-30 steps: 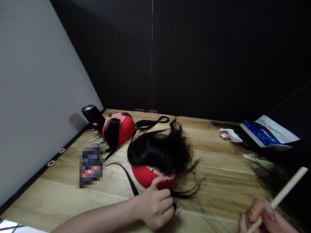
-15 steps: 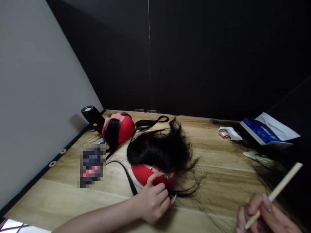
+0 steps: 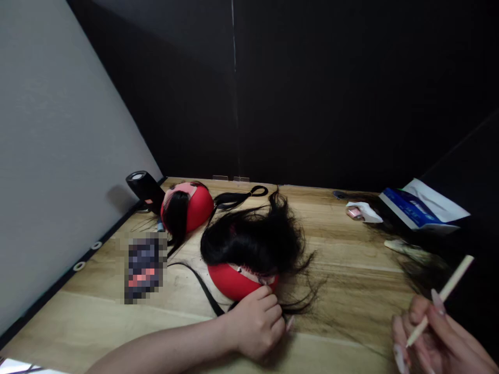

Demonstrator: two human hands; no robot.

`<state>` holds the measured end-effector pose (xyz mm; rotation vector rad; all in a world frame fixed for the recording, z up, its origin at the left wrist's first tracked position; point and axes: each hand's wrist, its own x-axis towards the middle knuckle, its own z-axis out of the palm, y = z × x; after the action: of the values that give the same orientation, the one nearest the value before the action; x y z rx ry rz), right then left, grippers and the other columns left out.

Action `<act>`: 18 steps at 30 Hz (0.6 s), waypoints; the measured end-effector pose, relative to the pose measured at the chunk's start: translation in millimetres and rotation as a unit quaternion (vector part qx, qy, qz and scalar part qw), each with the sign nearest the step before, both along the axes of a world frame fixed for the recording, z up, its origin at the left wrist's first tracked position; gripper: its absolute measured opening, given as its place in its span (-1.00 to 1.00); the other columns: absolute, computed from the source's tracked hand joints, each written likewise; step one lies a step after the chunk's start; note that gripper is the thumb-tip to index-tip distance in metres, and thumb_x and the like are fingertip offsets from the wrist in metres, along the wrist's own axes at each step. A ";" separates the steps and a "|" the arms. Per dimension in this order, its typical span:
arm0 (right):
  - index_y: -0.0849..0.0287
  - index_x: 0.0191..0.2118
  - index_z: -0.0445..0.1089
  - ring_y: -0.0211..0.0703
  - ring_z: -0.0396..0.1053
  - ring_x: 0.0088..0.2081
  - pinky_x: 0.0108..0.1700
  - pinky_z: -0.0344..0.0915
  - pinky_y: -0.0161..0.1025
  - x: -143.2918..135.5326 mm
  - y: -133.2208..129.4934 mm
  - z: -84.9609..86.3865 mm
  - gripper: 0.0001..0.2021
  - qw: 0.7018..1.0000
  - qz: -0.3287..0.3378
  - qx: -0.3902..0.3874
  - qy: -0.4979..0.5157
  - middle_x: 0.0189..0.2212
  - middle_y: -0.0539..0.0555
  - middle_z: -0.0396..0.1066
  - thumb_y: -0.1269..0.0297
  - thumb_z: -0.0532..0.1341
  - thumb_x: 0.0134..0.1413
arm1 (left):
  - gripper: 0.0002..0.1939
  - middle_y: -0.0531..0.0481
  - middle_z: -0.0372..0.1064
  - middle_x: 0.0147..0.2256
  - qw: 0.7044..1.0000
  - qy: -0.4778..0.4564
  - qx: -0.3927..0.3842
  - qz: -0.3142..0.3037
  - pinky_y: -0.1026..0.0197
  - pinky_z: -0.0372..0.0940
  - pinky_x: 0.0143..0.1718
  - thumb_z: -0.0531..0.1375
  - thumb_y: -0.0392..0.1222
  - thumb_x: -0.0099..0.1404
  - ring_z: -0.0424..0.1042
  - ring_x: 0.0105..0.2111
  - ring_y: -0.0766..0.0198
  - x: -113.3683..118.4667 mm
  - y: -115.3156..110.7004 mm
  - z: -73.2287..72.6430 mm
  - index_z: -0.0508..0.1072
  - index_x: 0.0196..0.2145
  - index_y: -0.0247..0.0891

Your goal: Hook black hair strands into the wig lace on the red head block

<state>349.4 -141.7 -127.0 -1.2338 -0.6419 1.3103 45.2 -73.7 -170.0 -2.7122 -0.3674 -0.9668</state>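
A red rounded form [image 3: 228, 280] lies at the middle of the table, with a mass of long black hair [image 3: 253, 241] over its far side and a pale mesh edge along the hairline. My left hand [image 3: 259, 322] is closed at the form's near right edge, knuckles up; its fingertips are hidden, so what they pinch cannot be made out. Off to the lower right, my right hand [image 3: 432, 332] grips a pale wooden stick [image 3: 454, 280], which points up and to the right, away from the hair.
Behind to the left stand a second red form [image 3: 200, 205] with black hair and a black cylinder [image 3: 146, 189]. A tied black hair bundle [image 3: 237, 198] lies behind. A blue and white packet [image 3: 415, 210], a crumpled white tissue [image 3: 368, 212] and loose hair are at the right.
My left hand has shifted slightly right along the form's edge, and its raised index finger has folded down. My right hand has moved a little right with the stick. The view has shifted slightly.
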 end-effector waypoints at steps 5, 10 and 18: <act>0.08 -0.52 0.32 -0.18 0.31 -0.67 -0.70 0.34 -0.31 29.3 37.3 10.3 -0.70 0.987 -0.144 0.058 -0.041 -0.77 -0.03 0.18 0.01 0.34 -0.02 | -0.73 0.05 0.14 -0.61 0.998 0.034 -0.042 -0.017 0.14 -0.09 -0.46 0.17 -0.25 0.20 0.06 -0.55 0.30 -7.4 -7.7 -0.4 0.23 -0.61 -0.27; 0.05 -0.46 0.40 0.03 0.50 -0.35 -0.14 0.48 0.06 36.8 71.5 31.9 -0.70 0.960 -0.198 0.119 -0.161 -0.59 0.05 0.35 -0.04 0.23 0.15 | -0.69 0.07 0.14 -0.63 0.993 0.024 -0.108 -0.039 0.16 -0.07 -0.48 0.18 -0.21 0.22 0.05 -0.57 0.32 -9.4 -17.6 -1.3 0.22 -0.63 -0.26; 0.06 -0.19 0.45 0.05 0.43 -0.09 -0.02 0.36 0.03 -47.1 75.3 47.6 -0.85 0.761 0.023 0.347 -0.548 -0.20 0.13 0.49 0.17 0.17 0.24 | -0.63 0.09 0.19 -0.62 0.986 0.011 -0.147 -0.078 0.19 0.02 -0.49 0.15 -0.13 0.30 0.13 -0.55 0.33 -7.4 -21.3 -18.9 0.24 -0.63 -0.25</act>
<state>302.2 -66.4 -79.5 -1.2346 -1.8020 0.1359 37.8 -95.0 -188.9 -3.0552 -0.3188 -0.9910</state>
